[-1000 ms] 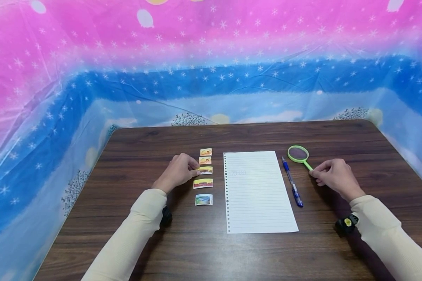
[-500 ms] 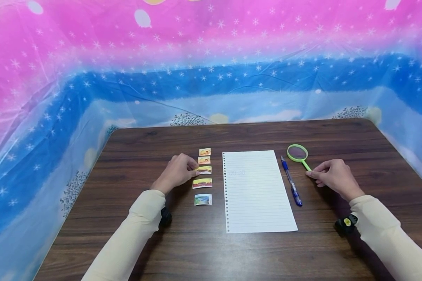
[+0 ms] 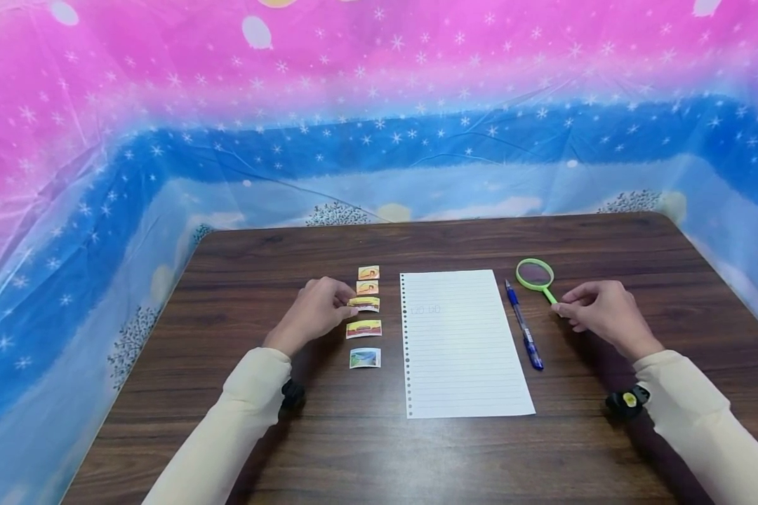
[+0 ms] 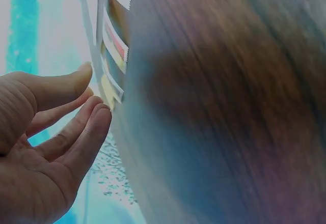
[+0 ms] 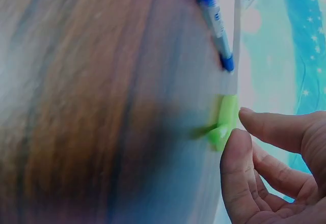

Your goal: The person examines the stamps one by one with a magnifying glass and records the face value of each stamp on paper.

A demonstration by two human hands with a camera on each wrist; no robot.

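Several small stamps with serrated edges lie in a column left of centre in the head view. My left hand is at the left edge of the third one, a yellow-and-red stamp. In the left wrist view, its thumb and fingertips are apart with nothing pinched between them. Over on the right, a green-rimmed magnifying glass lies flat, handle toward me. My right hand is beside the handle end. A gap shows between that thumb and forefinger; whether a fingertip still touches the handle is unclear.
A lined, punched sheet of paper with faint writing lies mid-table. Between it and the magnifying glass is a blue pen. Below the third stamp are another yellow-and-red stamp and a blue-green one. A patterned cloth hangs behind the table.
Both hands have drawn slightly outward. My right thumb and forefinger, earlier on the handle end, have loosened from it. Left fingers have lifted a little at the third stamp. Stamps, paper and pen keep their places.
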